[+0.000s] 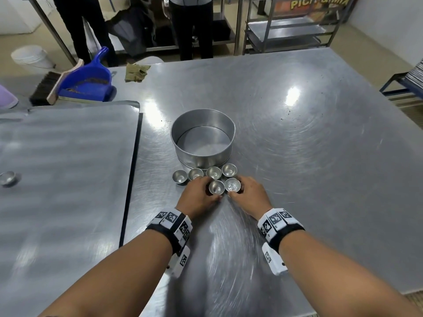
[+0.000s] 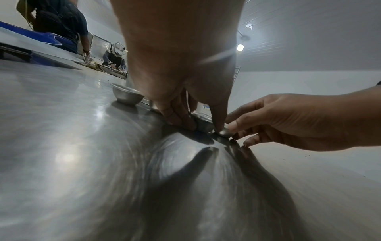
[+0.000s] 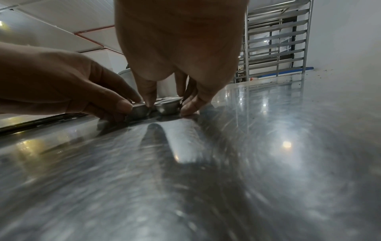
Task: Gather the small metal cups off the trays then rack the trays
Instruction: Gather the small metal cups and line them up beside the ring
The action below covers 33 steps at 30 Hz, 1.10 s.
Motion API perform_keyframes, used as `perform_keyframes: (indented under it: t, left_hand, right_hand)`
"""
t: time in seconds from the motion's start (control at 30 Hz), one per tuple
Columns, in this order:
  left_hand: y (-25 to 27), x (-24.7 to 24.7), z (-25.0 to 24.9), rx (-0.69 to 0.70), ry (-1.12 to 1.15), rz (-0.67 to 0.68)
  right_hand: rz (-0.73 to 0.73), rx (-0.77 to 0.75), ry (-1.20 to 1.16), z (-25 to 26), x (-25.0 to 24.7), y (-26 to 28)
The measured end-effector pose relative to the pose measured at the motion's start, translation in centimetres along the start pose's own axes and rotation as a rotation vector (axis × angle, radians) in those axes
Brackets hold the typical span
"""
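Left hand (image 1: 198, 197) is pinching one small metal cup (image 1: 216, 187), right hand (image 1: 249, 195) pinching its neighbour (image 1: 232, 185), both standing on the brushed steel table (image 1: 297, 145). Four more shiny round cups (image 1: 213, 172) are sitting just beside a round cake tin (image 1: 202, 136). One cup (image 1: 8, 177) is lying on the flat tray (image 1: 68, 168). A blue dustpan (image 1: 85, 80) is resting behind; a partly hidden sign (image 1: 319, 2) is reading "PIC… MIX".

A commercial bakery kitchen: a wide stainless-steel desk (image 1: 297, 133) carries a flat baking tray (image 1: 68, 168) and a round cake tin (image 1: 202, 136), a tall tray rack (image 3: 276, 42) stands at the far right, and steel shelving (image 1: 286, 30) lines the back.
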<state>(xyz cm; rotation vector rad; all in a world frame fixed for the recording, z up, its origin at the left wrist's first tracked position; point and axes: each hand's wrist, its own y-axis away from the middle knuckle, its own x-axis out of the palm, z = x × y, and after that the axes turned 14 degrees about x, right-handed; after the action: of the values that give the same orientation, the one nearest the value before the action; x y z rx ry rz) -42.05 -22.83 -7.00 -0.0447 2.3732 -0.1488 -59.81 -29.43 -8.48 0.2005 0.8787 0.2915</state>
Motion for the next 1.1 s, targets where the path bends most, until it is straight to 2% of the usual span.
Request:
perform_keyframes:
  t: [0.1, 0.23, 0.4, 0.73, 0.93, 1.1]
  left_hand:
    - [0.0, 0.0, 1.3, -0.009, -0.033, 0.029]
    - [1.1, -1.5, 2.3, -0.065, -0.054, 0.025]
    - [4.6, -6.6, 4.3, -0.131, -0.149, -0.013]
    - [19.5, -22.0, 13.4, -0.424, -0.198, -0.252]
    - [29.1, -30.3, 19.9, -0.595, -0.200, -0.349]
    - [34.6, -36.2, 24.6, -0.680, -0.230, -0.428]
  right_hand:
    - [-0.011, 0.013, 0.005, 0.0, -0.3, 0.2]
    - [-0.123, 0.077, -0.002, 0.9, -0.3, 0.5]
    - [-0.134, -0.063, 0.020, 6.5, 2.8, 1.1]
    - [0.205, -0.374, 0.090, 23.3, 18.0, 6.1]
    - [0.326, -0.422, 0.163, 32.0, 27.4, 9.7]
    - [0.352, -0.451, 0.204, 37.6, 33.4, 11.2]
